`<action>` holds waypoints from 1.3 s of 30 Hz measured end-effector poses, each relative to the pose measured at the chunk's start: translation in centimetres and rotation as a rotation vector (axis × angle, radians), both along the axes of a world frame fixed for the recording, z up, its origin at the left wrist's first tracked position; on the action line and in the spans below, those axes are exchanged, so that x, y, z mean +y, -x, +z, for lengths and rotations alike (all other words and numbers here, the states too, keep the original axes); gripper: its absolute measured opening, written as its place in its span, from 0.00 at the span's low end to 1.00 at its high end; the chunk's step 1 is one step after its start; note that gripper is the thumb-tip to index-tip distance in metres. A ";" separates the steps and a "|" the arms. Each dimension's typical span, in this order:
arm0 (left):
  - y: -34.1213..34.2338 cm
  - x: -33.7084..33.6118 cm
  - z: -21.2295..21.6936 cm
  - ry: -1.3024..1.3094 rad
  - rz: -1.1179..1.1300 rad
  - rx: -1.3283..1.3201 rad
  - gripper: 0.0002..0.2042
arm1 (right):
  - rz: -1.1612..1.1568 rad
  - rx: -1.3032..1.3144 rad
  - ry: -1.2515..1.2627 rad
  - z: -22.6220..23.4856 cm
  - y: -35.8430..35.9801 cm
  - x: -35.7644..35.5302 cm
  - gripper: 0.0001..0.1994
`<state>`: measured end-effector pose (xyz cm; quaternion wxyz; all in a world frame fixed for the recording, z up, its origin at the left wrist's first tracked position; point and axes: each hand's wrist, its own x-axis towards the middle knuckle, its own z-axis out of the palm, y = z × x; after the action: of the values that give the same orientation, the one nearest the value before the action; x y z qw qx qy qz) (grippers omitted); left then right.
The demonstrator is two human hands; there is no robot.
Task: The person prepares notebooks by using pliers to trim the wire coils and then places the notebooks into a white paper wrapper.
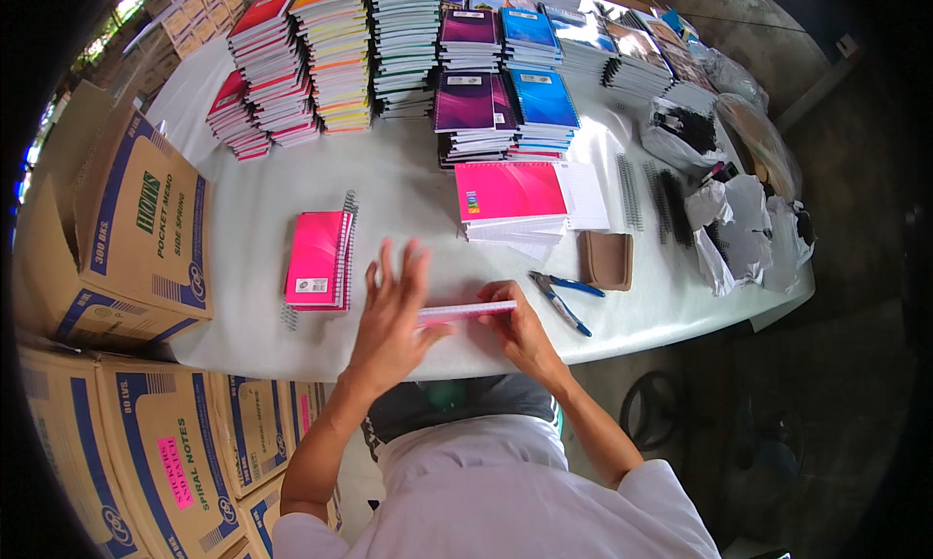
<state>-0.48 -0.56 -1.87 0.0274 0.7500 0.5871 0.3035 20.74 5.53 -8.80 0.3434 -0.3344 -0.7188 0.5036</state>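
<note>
A pink-covered notebook block (466,311) is held edge-on above the table's near edge. My right hand (523,328) grips its right end between thumb and fingers. At the other end is my left hand (394,301), fingers spread and slightly blurred, its thumb close to the block; whether it touches cannot be made out. Left of my hands lies a small stack of pink spiral notebooks (316,258), with wire coils sticking out along its side. Beyond my right hand sits a pile of pink-covered unbound sheets (510,192). Blue-handled pliers (562,296) lie right of that hand.
A brown tray (606,260) sits beside the pliers. Loose spiral coils (671,207) and plastic bags of coils (734,228) are at the right. Tall notebook stacks (335,58) line the back. Cardboard boxes (146,219) stand at the left and below the table (243,287).
</note>
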 end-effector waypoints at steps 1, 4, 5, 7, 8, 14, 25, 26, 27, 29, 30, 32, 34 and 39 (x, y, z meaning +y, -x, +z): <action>-1.5 0.4 0.9 -0.005 -0.022 0.070 0.41 | 0.002 -0.023 -0.016 -0.2 0.2 0.0 0.15; -4.5 2.1 1.3 0.034 -0.099 0.252 0.39 | -0.036 -0.130 -0.248 -0.5 -0.5 0.1 0.20; -4.6 2.9 0.1 0.086 -0.111 0.295 0.37 | -0.018 -0.170 -0.237 0.1 -0.8 0.1 0.26; -4.2 3.8 -1.3 0.024 -0.141 0.319 0.29 | -0.013 -0.081 -0.205 1.4 -2.8 2.2 0.26; -4.0 3.7 -0.3 0.189 -0.164 0.265 0.28 | -0.005 -0.035 -0.185 2.1 -4.3 3.8 0.26; -4.7 3.3 3.1 0.503 -0.225 0.209 0.24 | -0.758 -0.661 -0.668 2.8 -13.1 22.6 0.07; -4.6 2.9 0.7 0.272 -0.207 0.160 0.29 | -0.826 -0.874 -0.677 -0.5 -16.5 28.9 0.06; -4.5 3.0 0.5 0.247 -0.206 0.170 0.29 | -0.813 -0.804 -0.708 0.3 -16.4 28.3 0.06; -4.5 3.0 0.5 0.253 -0.192 0.180 0.30 | -0.796 -0.813 -0.655 1.3 -16.4 27.8 0.05; -4.9 3.2 0.5 0.256 -0.181 0.192 0.31 | -0.706 -0.622 -0.748 2.4 -17.6 26.9 0.04; -5.2 3.5 0.4 0.233 -0.187 0.196 0.30 | -0.660 -0.528 -0.791 2.9 -18.3 26.4 0.05; -4.9 3.6 0.0 0.201 -0.158 0.215 0.29 | -0.504 -0.508 -0.619 5.9 -16.5 23.5 0.07; -4.7 3.4 0.2 0.182 -0.149 0.204 0.28 | -0.326 -0.464 -0.387 10.2 -12.4 17.0 0.08; -4.7 3.2 0.1 0.183 -0.148 0.197 0.27 | 0.073 -0.190 -0.296 9.8 -7.2 5.1 0.11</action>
<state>4.25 2.65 -1.81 0.0602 0.8119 0.5551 0.1706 27.90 10.64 0.96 0.3009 -0.3002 -0.8259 0.3705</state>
